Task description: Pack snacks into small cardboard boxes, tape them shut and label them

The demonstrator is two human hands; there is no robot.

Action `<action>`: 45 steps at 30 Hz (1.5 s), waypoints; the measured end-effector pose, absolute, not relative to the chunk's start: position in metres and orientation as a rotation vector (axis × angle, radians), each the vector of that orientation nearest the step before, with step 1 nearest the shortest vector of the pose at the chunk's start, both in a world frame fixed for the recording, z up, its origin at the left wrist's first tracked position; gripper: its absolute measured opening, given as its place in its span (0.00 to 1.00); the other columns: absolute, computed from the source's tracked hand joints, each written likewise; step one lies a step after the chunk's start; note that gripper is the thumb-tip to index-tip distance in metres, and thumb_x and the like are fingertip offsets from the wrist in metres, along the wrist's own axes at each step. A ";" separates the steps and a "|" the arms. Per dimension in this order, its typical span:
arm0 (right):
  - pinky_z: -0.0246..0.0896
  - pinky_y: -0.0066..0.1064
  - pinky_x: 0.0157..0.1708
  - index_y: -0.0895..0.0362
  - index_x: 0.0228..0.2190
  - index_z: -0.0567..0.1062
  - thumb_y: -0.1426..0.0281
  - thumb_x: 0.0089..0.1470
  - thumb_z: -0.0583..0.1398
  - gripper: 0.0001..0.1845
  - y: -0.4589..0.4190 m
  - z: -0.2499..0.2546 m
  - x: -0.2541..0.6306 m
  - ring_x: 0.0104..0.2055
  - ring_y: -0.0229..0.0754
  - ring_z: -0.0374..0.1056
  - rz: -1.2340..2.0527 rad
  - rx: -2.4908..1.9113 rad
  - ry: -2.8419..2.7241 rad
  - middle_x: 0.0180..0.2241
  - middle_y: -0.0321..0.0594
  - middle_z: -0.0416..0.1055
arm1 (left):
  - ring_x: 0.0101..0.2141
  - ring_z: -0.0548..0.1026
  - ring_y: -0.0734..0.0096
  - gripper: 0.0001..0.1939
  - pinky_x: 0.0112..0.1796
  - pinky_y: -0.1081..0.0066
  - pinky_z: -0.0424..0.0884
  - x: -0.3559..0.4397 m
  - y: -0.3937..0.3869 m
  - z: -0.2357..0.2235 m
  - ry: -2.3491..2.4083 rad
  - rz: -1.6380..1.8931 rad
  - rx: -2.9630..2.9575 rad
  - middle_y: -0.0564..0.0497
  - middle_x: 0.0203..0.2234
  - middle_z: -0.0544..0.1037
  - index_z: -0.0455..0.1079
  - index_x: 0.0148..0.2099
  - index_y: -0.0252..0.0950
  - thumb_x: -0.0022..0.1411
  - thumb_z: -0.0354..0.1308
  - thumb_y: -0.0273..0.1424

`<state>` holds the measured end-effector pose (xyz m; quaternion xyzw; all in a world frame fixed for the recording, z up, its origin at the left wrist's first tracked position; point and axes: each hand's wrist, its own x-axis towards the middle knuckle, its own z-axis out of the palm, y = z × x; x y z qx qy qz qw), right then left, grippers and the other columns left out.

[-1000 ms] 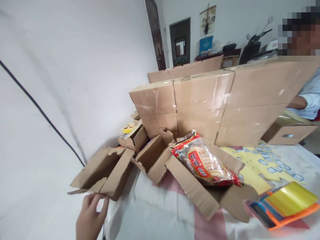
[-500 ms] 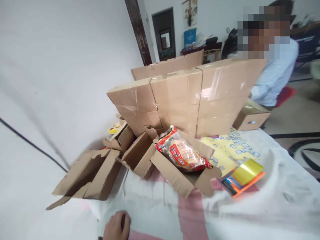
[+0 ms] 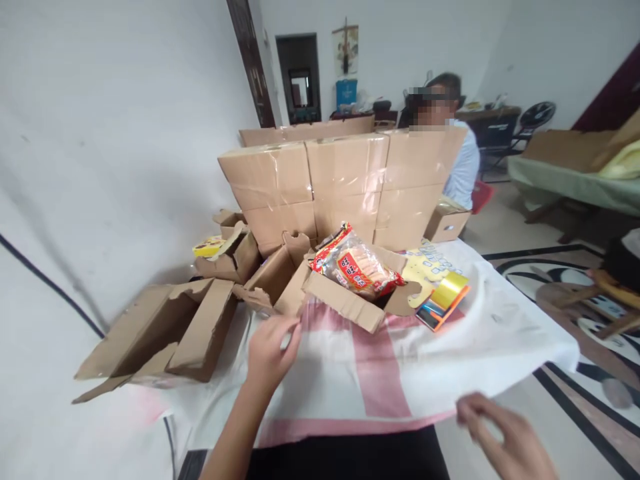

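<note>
My left hand (image 3: 270, 352) reaches over the white and pink cloth (image 3: 350, 373), fingers loosely spread, its fingertips close to the flap of an open cardboard box (image 3: 345, 303). A red snack bag (image 3: 356, 263) lies in that box. My right hand (image 3: 505, 437) hovers low at the right, past the table's edge, blurred, fingers loosely curled and holding nothing I can see.
Torn empty boxes (image 3: 170, 330) lie at the left by the white wall. A wall of taped cartons (image 3: 345, 180) stands at the back, a seated person (image 3: 460, 163) behind it. An orange and yellow pack (image 3: 445, 300) and a yellow sheet (image 3: 425, 267) lie right of the box.
The view has pulled back and swung right. My left hand left the torn box at the left and rose toward the open box's flap. My right hand has come into view.
</note>
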<state>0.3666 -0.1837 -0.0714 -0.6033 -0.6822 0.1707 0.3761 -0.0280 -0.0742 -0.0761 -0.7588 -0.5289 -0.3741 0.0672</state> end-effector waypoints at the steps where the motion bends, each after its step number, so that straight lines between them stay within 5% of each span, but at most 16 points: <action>1: 0.72 0.30 0.28 0.50 0.27 0.76 0.54 0.63 0.59 0.17 -0.164 -0.051 0.358 0.28 0.43 0.75 0.355 -1.510 -1.730 0.27 0.36 0.77 | 0.42 0.80 0.60 0.15 0.46 0.61 0.73 -0.015 -0.053 -0.061 -1.566 -1.100 -2.339 0.44 0.41 0.83 0.77 0.47 0.37 0.74 0.49 0.34; 4: 0.72 0.38 0.47 0.52 0.41 0.77 0.56 0.61 0.61 0.14 -0.078 0.010 0.316 0.45 0.50 0.77 0.201 -1.410 -1.717 0.43 0.44 0.80 | 0.55 0.75 0.59 0.15 0.57 0.57 0.67 0.024 -0.005 -0.034 -1.281 -0.945 -2.627 0.48 0.52 0.81 0.77 0.52 0.43 0.74 0.51 0.38; 7: 0.69 0.37 0.48 0.59 0.56 0.70 0.57 0.51 0.69 0.35 0.007 0.039 0.270 0.52 0.55 0.74 0.285 -1.581 -1.956 0.54 0.54 0.76 | 0.51 0.77 0.66 0.15 0.54 0.64 0.68 0.057 0.005 -0.035 -0.967 -0.732 -2.853 0.54 0.49 0.83 0.76 0.55 0.47 0.69 0.59 0.41; 11: 0.67 0.31 0.39 0.60 0.49 0.76 0.64 0.49 0.70 0.26 0.051 0.029 0.250 0.42 0.50 0.77 0.435 -1.706 -2.127 0.44 0.49 0.81 | 0.48 0.78 0.65 0.19 0.49 0.65 0.70 0.067 -0.013 -0.056 -0.933 -0.675 -2.854 0.51 0.48 0.83 0.72 0.61 0.46 0.70 0.58 0.41; 17: 0.66 0.36 0.46 0.56 0.59 0.71 0.64 0.64 0.60 0.24 0.010 0.048 0.268 0.49 0.53 0.76 0.052 -1.592 -2.279 0.48 0.51 0.80 | 0.47 0.76 0.57 0.33 0.51 0.58 0.71 0.013 -0.017 -0.074 -1.164 -0.852 -2.753 0.45 0.46 0.81 0.72 0.60 0.40 0.58 0.68 0.51; 24: 0.71 0.49 0.41 0.62 0.42 0.81 0.82 0.53 0.63 0.15 0.016 0.024 0.195 0.45 0.67 0.79 0.031 -1.921 -2.780 0.41 0.62 0.81 | 0.54 0.73 0.52 0.37 0.64 0.47 0.60 0.035 -0.033 -0.100 -1.216 -0.905 -2.753 0.43 0.51 0.77 0.64 0.67 0.40 0.58 0.70 0.40; 27: 0.71 0.50 0.45 0.61 0.40 0.82 0.79 0.56 0.62 0.11 0.021 0.016 0.191 0.47 0.65 0.78 0.086 -1.828 -2.848 0.42 0.61 0.81 | 0.58 0.71 0.47 0.42 0.66 0.44 0.57 0.048 -0.039 -0.104 -1.269 -0.934 -2.715 0.39 0.56 0.75 0.60 0.70 0.37 0.57 0.69 0.38; 30: 0.70 0.44 0.50 0.54 0.48 0.79 0.68 0.57 0.65 0.17 0.007 0.033 0.234 0.52 0.58 0.76 0.120 -1.552 -2.809 0.49 0.52 0.80 | 0.59 0.70 0.46 0.45 0.64 0.43 0.59 0.049 -0.048 -0.106 -1.208 -1.012 -2.688 0.39 0.62 0.72 0.56 0.72 0.38 0.59 0.68 0.45; 34: 0.65 0.53 0.57 0.53 0.54 0.75 0.54 0.62 0.57 0.24 -0.029 0.041 0.327 0.58 0.61 0.70 -0.132 -1.515 -1.979 0.54 0.52 0.76 | 0.67 0.63 0.39 0.40 0.64 0.34 0.54 0.049 -0.060 -0.116 -1.303 -1.392 -2.393 0.41 0.68 0.65 0.57 0.71 0.50 0.62 0.65 0.48; 37: 0.70 0.55 0.53 0.53 0.64 0.64 0.44 0.62 0.53 0.38 -0.042 0.011 0.368 0.58 0.62 0.71 0.260 -1.658 -1.426 0.58 0.57 0.72 | 0.72 0.51 0.36 0.57 0.63 0.38 0.62 0.052 -0.052 -0.128 -1.676 -1.876 -2.125 0.34 0.75 0.46 0.37 0.77 0.46 0.59 0.68 0.49; 39: 0.70 0.53 0.56 0.50 0.70 0.53 0.41 0.64 0.46 0.42 -0.040 -0.015 0.370 0.64 0.59 0.67 0.666 -1.537 -1.337 0.65 0.56 0.65 | 0.71 0.53 0.36 0.72 0.63 0.42 0.65 0.052 -0.039 -0.136 -1.728 -2.033 -2.254 0.27 0.74 0.44 0.22 0.77 0.42 0.51 0.72 0.53; 41: 0.60 0.52 0.66 0.46 0.73 0.42 0.42 0.66 0.41 0.42 -0.036 -0.037 0.357 0.71 0.53 0.57 0.869 -1.362 -1.434 0.71 0.49 0.57 | 0.70 0.54 0.34 0.81 0.64 0.41 0.62 0.048 -0.026 -0.140 -1.538 -1.914 -2.558 0.24 0.73 0.47 0.20 0.76 0.40 0.41 0.77 0.54; 43: 0.44 0.54 0.72 0.45 0.74 0.37 0.44 0.68 0.41 0.41 -0.031 -0.049 0.340 0.75 0.48 0.47 0.866 -1.276 -1.626 0.72 0.44 0.55 | 0.71 0.53 0.35 0.78 0.66 0.40 0.58 0.040 -0.018 -0.138 -1.306 -1.665 -2.753 0.27 0.73 0.49 0.26 0.77 0.41 0.41 0.78 0.51; 45: 0.34 0.56 0.74 0.46 0.74 0.40 0.45 0.69 0.43 0.40 -0.028 -0.053 0.329 0.76 0.48 0.44 0.775 -1.289 -1.822 0.71 0.42 0.56 | 0.71 0.55 0.43 0.60 0.67 0.44 0.59 0.029 -0.017 -0.132 -1.205 -1.484 -2.810 0.33 0.73 0.53 0.36 0.77 0.42 0.56 0.72 0.45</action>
